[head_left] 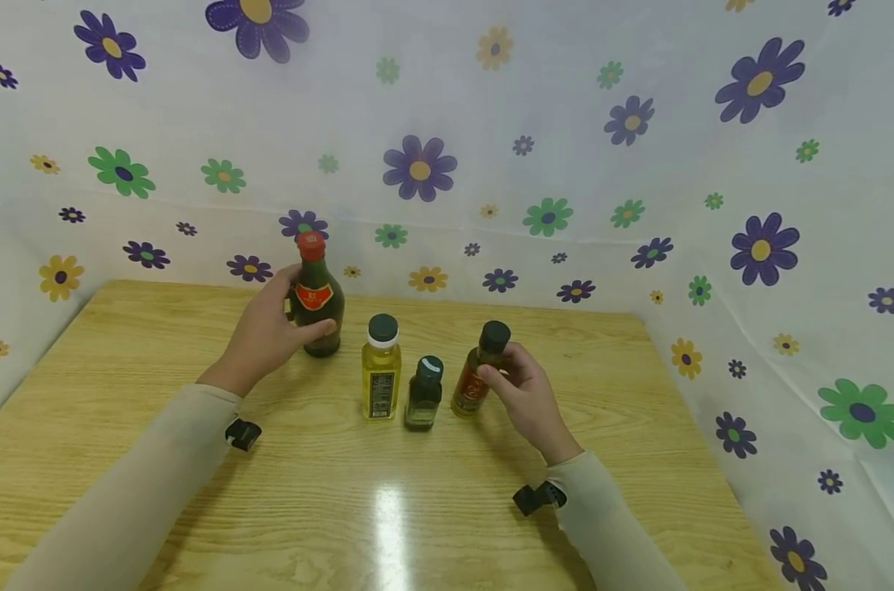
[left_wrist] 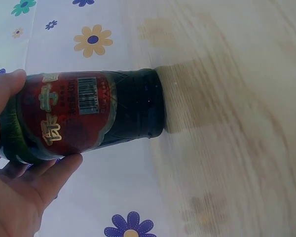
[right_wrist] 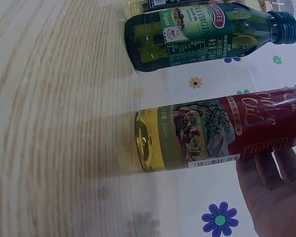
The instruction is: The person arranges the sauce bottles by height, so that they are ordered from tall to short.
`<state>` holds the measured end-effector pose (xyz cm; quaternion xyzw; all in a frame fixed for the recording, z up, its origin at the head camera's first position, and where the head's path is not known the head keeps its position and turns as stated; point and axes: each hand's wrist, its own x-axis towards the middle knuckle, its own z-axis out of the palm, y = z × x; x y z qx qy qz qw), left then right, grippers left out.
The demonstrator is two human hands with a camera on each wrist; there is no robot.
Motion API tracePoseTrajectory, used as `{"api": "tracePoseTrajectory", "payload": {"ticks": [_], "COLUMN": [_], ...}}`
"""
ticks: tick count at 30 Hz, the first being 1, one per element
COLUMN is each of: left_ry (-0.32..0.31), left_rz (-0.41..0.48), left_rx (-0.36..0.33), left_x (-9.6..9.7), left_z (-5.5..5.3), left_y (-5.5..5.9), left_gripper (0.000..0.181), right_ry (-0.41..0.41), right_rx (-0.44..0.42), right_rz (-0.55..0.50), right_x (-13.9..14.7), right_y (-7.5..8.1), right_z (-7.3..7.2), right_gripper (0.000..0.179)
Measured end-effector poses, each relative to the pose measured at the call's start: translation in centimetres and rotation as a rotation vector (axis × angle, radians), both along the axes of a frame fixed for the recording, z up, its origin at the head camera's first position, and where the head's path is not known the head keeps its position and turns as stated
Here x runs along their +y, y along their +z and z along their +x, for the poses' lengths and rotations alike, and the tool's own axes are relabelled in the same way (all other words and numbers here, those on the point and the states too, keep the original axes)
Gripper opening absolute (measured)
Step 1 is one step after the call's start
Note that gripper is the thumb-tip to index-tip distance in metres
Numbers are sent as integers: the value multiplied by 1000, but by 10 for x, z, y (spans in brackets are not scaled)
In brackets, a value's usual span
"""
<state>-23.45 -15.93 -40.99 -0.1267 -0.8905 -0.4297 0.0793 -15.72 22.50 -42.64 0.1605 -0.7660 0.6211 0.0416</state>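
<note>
My left hand (head_left: 264, 335) grips a dark bottle (head_left: 317, 300) with a red cap, thumb on one side and fingers on the other. Its red label and barcode face the left wrist view, where the base is at or just above the wood. On the right, my right hand (head_left: 524, 398) holds an olive oil bottle (right_wrist: 222, 131) with a dark cap and red label. It leans slightly in the head view. Between the hands stand a taller bottle of yellow oil (head_left: 382, 361) and a small green olive oil bottle (head_left: 423, 398), neither touched by a hand.
All the bottles are on or over a light wooden table (head_left: 306, 509), which shows a bright reflection near its front. A white flowered cloth (head_left: 461, 98) hangs behind the table and along its sides. Each wrist wears a small black camera (head_left: 243, 434).
</note>
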Motion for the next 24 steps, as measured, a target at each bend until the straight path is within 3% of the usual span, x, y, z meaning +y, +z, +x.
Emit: {"api": "tracePoseTrajectory", "payload": {"ticks": [16,24], "left_ry": [26,3], "left_rz": [-6,1], "left_rx": [-27,-51], "left_x": [0,-2], "left_z": [0,-2], "left_y": [-1,1], "left_gripper": [99,100], "right_ry": [-1,-1], "right_rx": [7,-20], "right_rz": [3,2], "right_x": [1,3], "right_y": [-2,-2], "right_z": [1,2], "right_gripper": [28,28]}}
